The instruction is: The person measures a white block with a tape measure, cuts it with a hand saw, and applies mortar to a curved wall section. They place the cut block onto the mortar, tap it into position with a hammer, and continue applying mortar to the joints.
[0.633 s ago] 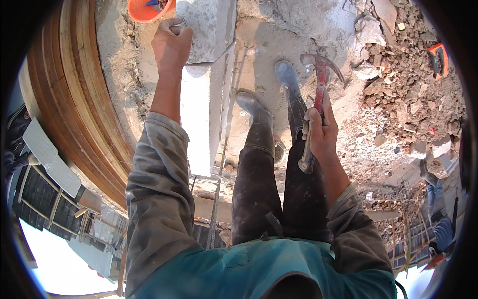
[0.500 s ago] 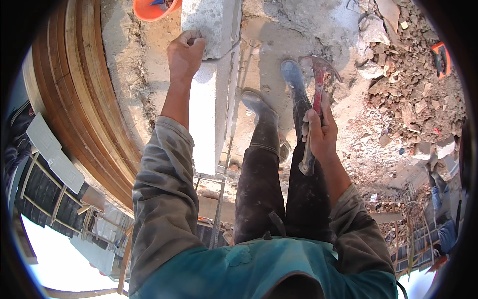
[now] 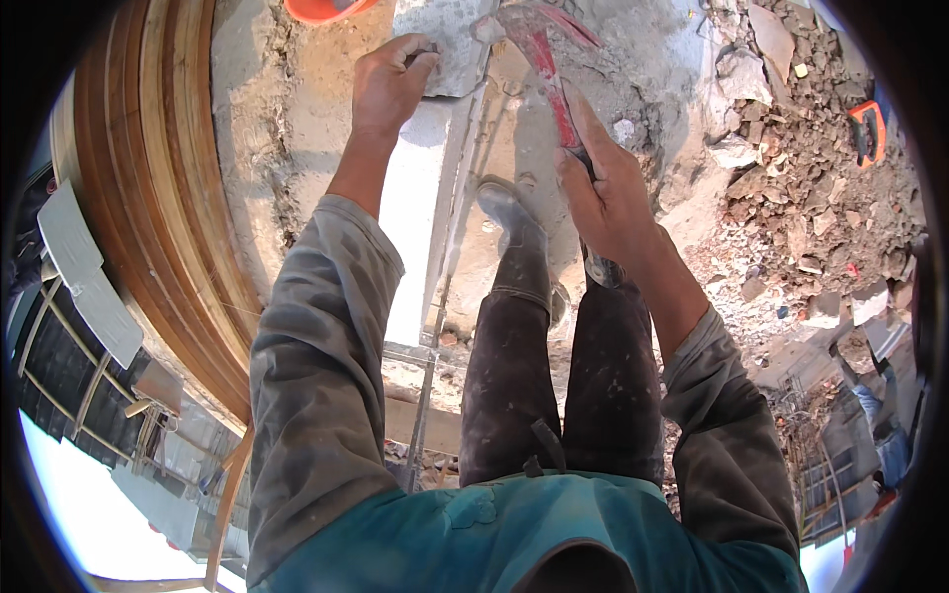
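My left hand is closed, pinching something small and dark, perhaps a nail, at the top of a pale block column, where a grey upper block meets the white lower block. My right hand grips a red claw hammer by its handle, with the head raised to the right of my left hand, over the grey block's edge. A thin metal bar runs along the column's right side. My legs and rubber boots show between my arms.
An orange bucket sits at the top. Curved-looking timber boards run down the left. Broken rubble covers the right, with an orange-handled tool on it. Another person's legs show at far right, near some bars.
The hammer and my right hand have swung up and leftward, closer to my left hand. My left hand has shifted slightly right in view, along with the column and bucket.
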The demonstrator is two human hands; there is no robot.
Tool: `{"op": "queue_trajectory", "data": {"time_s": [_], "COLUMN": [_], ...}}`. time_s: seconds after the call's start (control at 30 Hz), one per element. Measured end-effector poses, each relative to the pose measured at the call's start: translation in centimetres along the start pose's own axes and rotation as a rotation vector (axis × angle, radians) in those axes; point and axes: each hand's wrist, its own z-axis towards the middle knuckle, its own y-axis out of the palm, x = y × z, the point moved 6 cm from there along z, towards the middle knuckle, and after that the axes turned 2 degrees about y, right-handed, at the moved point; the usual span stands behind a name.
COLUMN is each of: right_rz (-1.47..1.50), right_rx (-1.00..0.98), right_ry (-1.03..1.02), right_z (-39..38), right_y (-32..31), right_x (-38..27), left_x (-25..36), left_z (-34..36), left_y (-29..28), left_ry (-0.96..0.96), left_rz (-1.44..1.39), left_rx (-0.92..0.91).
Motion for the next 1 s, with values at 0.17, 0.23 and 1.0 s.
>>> {"op": "queue_trajectory", "data": {"time_s": [0.17,0.23,1.0], "right_rz": [-0.113,-0.183,-0.128], "right_rx": [-0.031,-0.023,0.047], "right_ry": [-0.112,-0.155,-0.030], "right_z": [3.1,3.9,4.3], "right_y": [1.2,1.7,2.3], "right_x": [-1.5,-1.1,-0.5], "left_x": [1.4,2.0,0.3], "left_z": [0.7,0.6,0.0], "left_y": [0.3,0.3,0.7], "left_ry": [-0.009,-0.055,-0.053], "left_rz": [0.065,0.161,0.057], "left_rx": [-0.043,-0.099,-0.083]}}
